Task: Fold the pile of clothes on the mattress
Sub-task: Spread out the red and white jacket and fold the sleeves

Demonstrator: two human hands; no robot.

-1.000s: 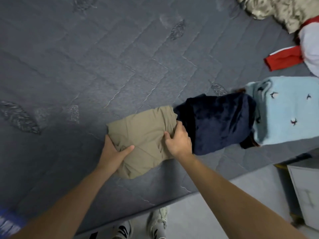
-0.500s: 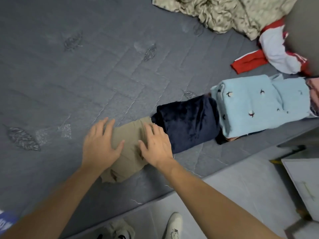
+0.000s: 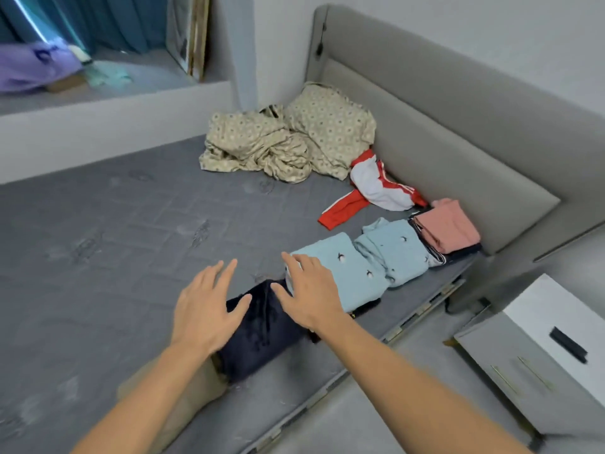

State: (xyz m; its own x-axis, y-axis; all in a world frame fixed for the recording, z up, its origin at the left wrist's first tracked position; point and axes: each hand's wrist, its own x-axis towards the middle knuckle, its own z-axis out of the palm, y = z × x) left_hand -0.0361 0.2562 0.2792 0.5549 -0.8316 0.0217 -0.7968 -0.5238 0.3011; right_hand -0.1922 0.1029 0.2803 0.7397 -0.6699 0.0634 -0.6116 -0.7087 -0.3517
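Khaki bundle folded and let go, next garment wanted.

Left at the mattress (image 3: 114, 224) edge: khaki fold (image 3: 193, 401) beside navy fold (image 3: 262, 329), released a moment ago. Lifted, spread and holding nothing: left hand (image 3: 204, 309), right hand (image 3: 309, 290). Unfolded yet: red-and-white jacket (image 3: 376, 188), floral heap (image 3: 278, 145).

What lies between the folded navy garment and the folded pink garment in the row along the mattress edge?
In the head view, two folded light blue garments lie between the navy garment and the pink garment.
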